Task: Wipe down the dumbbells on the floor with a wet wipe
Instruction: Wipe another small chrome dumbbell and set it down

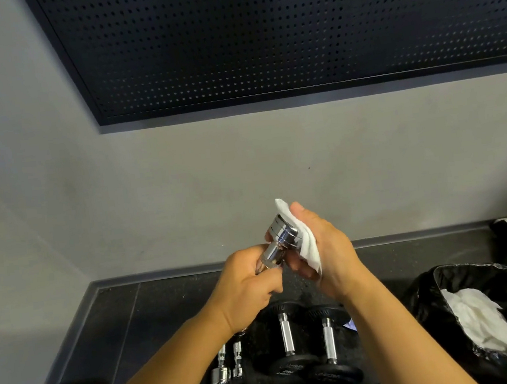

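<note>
Chrome dumbbell [282, 236] held in air above floor [135, 331]; left grip [247, 290] clenched round its knurled handle. Right grip [328, 252] grasps wet wipe [309, 248], cupped vs. the head. On floor below: 2 black dumbbells [286, 339], 2 small chrome dumbbells [223, 365]; bin bag [433, 307] w/ white wipes [478, 321] at right.

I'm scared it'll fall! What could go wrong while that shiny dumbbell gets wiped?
The small shiny chrome dumbbell is held up by the left hand on its handle; wetted by the white wet wipe in the right hand, it might slip. It could then land on the black dumbbells with chrome handles lying right below.
</note>
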The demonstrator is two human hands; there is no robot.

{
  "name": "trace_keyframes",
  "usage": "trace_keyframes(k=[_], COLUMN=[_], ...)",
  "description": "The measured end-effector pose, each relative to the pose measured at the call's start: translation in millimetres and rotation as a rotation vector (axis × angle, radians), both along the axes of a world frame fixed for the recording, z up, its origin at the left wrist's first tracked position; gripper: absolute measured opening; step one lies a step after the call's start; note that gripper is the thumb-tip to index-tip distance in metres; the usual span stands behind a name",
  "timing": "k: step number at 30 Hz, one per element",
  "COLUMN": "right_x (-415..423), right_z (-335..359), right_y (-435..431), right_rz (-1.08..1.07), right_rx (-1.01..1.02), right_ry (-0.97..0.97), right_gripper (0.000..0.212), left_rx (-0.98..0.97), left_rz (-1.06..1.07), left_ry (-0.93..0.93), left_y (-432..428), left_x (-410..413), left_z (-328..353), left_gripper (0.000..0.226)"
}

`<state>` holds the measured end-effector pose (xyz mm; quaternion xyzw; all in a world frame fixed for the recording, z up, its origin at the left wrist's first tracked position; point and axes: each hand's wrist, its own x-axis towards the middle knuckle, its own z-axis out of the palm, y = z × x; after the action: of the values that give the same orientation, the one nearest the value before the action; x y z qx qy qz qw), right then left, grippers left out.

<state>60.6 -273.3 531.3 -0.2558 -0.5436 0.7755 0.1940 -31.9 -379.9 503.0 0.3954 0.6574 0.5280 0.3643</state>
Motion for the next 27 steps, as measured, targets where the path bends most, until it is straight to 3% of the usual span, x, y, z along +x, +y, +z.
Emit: trace_keyframes(k=[3, 8, 10, 14, 17, 20, 23, 27], right_x=[1.9, 4.4, 3.3, -4.4, -9.2, -8.0, -3.9, -3.3], right_z=[-2.1, 3.2, 10.9, 11.3, 4.2, -6.5, -16.0, -15.0], right_y=[-4.6, -2.3, 1.2, 5.8, -1.0, -8.9, -14.1, -17.9], right_rz=[-0.02, -0.011, 0.024, 0.044, -0.027, -0.106, -0.162, -0.31], right_rx=[-0.094, 0.249, 0.293, 0.153, -0.052, -0.195, 0.265, 0.514], right_ry=[0.05, -0.074, -0.13, -0.234, -0.139, -0.032, -0.095, -0.223], right_gripper=[0.032, 0.054, 0.055, 0.045, 0.042, 0.036, 0.028, 0.041], left_rx=[-0.037, -0.095, -0.098, -0.066, -0.036, -0.053, -0.087, -0.151], left_rz=[-0.001, -0.008, -0.025, -0.037, -0.021, 0.021, 0.067, 0.115], left_ry=[-0.12, 0.067, 0.115, 0.025, -0.146, -0.183, -0.175, -0.132], left_y=[1.7, 2.9, 1.4, -3.3, -3.8, -2.8, -1.9, -0.5], left_x=[3.2, -2.2, -4.9, -3.0, 5.8, 11.3, 14.6, 16.5], left_z=[2.1, -4.7, -5.0, -0.6, 3.0, 3.4, 5.2, 6.2], left_gripper=[0.016, 0.021, 0.02, 0.009, 0.008, 0.009, 0.006, 0.009])
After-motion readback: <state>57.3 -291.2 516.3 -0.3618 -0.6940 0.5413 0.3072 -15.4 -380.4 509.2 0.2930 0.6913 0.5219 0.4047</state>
